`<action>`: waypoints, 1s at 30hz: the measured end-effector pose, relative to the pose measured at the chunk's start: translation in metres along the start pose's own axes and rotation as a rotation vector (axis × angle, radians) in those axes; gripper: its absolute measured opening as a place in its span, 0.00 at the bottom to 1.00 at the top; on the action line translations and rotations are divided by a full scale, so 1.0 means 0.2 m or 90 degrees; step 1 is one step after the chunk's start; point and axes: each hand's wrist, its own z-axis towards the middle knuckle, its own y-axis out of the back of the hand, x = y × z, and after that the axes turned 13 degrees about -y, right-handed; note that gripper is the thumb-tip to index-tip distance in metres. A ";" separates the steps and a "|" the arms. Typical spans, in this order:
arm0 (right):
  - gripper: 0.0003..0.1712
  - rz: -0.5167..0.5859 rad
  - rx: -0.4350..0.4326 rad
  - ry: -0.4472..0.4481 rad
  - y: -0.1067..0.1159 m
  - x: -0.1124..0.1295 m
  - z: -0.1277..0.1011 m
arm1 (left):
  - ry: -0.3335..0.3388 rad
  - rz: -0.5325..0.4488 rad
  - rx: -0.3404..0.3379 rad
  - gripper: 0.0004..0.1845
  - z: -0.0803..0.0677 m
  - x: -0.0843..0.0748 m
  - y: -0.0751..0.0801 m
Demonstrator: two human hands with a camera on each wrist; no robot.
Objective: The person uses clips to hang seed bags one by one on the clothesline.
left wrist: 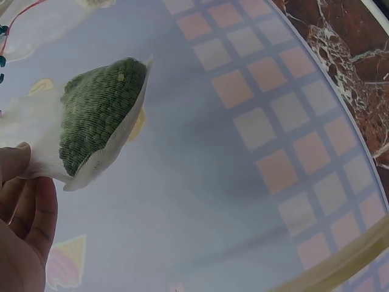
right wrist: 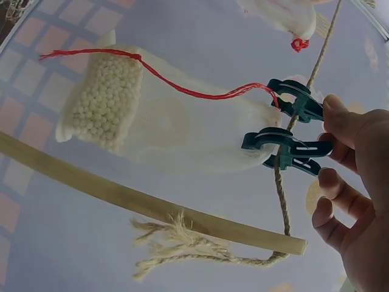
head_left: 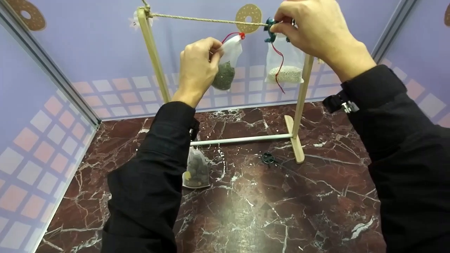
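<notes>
My left hand (head_left: 199,65) pinches the side of a white mesh drawstring bag (head_left: 229,52), its lower part filled with small green pieces (left wrist: 100,109). A red cord (head_left: 242,35) is tied at its neck. At the rope's right part, my right hand (head_left: 318,33) pinches a dark green plastic clip (right wrist: 309,108) between thumb and finger. Beside it sits a second green clip (right wrist: 284,146) on the rope (head_left: 197,18). From these clips hangs another mesh bag (head_left: 285,72), holding round white beads, with its red cord trailing down.
The rope is strung between two wooden posts (head_left: 153,52) joined below by a white rod (head_left: 242,139). On the dark red marbled surface (head_left: 316,211) lie a loose green clip (head_left: 268,158) and a third mesh bag (head_left: 197,168) near the left sleeve. Patterned panels stand behind and at the sides.
</notes>
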 end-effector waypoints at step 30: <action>0.16 0.081 -0.007 0.040 -0.06 0.09 0.05 | 0.005 -0.018 -0.009 0.07 0.02 -0.08 -0.09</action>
